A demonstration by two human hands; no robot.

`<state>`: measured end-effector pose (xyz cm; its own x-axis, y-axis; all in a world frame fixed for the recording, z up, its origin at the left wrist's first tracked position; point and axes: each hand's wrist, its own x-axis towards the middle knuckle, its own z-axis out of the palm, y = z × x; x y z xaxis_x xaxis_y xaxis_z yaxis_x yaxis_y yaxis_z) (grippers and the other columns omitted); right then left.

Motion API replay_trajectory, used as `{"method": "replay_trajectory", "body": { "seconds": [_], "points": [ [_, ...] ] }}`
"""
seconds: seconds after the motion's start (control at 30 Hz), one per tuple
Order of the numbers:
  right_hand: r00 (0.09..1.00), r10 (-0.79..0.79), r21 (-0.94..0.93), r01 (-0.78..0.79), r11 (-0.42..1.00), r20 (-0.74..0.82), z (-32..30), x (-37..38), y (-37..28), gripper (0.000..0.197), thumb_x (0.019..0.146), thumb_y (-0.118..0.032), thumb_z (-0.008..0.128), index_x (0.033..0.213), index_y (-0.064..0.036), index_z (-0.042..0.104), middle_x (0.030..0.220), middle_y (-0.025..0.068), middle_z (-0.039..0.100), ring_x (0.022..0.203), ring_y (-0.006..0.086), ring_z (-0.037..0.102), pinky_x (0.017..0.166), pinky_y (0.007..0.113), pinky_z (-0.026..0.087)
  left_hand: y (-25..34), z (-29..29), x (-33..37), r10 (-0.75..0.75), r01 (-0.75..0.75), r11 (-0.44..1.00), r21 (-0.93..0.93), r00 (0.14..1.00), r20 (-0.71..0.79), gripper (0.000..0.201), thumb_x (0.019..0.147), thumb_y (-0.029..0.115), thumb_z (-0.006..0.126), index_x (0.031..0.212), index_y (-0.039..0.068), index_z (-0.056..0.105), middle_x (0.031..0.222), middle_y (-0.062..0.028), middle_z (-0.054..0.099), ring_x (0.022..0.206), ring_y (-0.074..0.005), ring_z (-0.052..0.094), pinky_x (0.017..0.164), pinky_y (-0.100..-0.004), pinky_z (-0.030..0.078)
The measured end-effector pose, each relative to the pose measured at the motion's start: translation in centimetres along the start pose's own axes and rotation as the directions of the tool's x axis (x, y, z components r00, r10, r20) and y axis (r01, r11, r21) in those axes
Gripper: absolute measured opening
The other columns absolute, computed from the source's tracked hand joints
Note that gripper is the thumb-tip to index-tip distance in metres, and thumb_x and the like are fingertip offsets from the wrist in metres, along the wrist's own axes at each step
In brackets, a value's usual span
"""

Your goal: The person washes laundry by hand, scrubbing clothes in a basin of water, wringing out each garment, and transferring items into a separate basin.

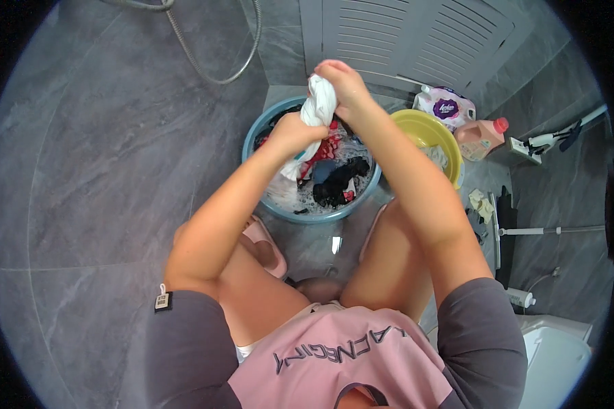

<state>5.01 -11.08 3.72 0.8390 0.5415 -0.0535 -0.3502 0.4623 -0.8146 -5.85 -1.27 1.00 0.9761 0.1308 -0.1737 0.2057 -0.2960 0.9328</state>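
Shirt [320, 365] cut off; white cloth [318, 103] part-hidden.

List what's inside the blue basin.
The blue basin holds sudsy water, black cloth, red patterned cloth and blue cloth. Its bottom is hidden beneath them; the held white cloth covers part too.

- Nine o'clock from the blue basin [318, 219]: free passage over grey floor tiles [136, 157].
- One o'clock: louvred door [404, 41] bars the way.
- Three o'clock: yellow basin [421, 129], just beside.
- Seven o'clock: pink slipper [258, 232].
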Motion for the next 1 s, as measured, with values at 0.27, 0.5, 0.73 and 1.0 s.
{"method": "replay_trajectory", "body": {
  "seconds": [0.27,0.5,0.73,1.0],
  "points": [
    [0.886,-0.215,-0.154,0.165,0.974,-0.411,-0.2,1.0,4.6,0.022,0.074,-0.009,0.067,0.089,-0.0048,0.052,0.080,0.0084,0.056,0.068,0.0168,0.056,0.058,0.031,0.046,-0.6,1.6,-0.4,0.141,0.043,0.903,0.428,0.910,-0.389,0.058,0.067,0.036,0.071,0.108,0.000,0.052,0.086,-0.0229,0.064,0.082,-0.0326,0.064,0.071,-0.0387,0.048],
    [0.930,-0.033,-0.030,0.048,0.998,0.366,-0.7,0.4,0.2,0.063,0.084,-0.047,0.055,0.129,-0.0050,0.040,0.125,0.0209,0.049,0.113,0.0290,0.051,0.096,0.042,0.041,0.1,-1.7,-1.2,0.069,-0.077,0.934,-0.350,0.997,-0.036,0.041,0.083,0.034,0.055,0.106,0.001,0.051,0.066,-0.0114,0.058,0.056,-0.0251,0.058,0.063,-0.0382,0.050],
    [0.491,-0.165,0.313,-0.235,0.920,0.856,4.0,-2.8,-0.1,0.107,0.064,-0.070,0.061,0.141,-0.0091,0.020,0.143,0.0229,0.023,0.131,0.0407,0.026,0.106,0.050,0.027,1.1,1.4,-4.3,0.721,0.525,0.259,-0.811,0.453,0.524,0.060,0.086,0.050,0.041,0.117,-0.001,0.043,0.055,-0.0072,0.046,0.043,-0.0206,0.048,0.060,-0.0412,0.048],
    [0.400,-0.220,0.348,-0.283,0.894,0.890,4.4,-4.5,-1.9,0.048,0.081,-0.018,0.055,0.127,-0.0080,0.047,0.099,0.0166,0.055,0.102,0.0365,0.052,0.095,0.047,0.039,1.1,0.7,-5.5,0.722,0.465,0.309,-0.830,0.454,0.523,0.062,0.085,0.053,0.044,0.115,-0.001,0.042,0.055,-0.0053,0.046,0.042,-0.0192,0.047,0.059,-0.0398,0.047]
  ]
}}
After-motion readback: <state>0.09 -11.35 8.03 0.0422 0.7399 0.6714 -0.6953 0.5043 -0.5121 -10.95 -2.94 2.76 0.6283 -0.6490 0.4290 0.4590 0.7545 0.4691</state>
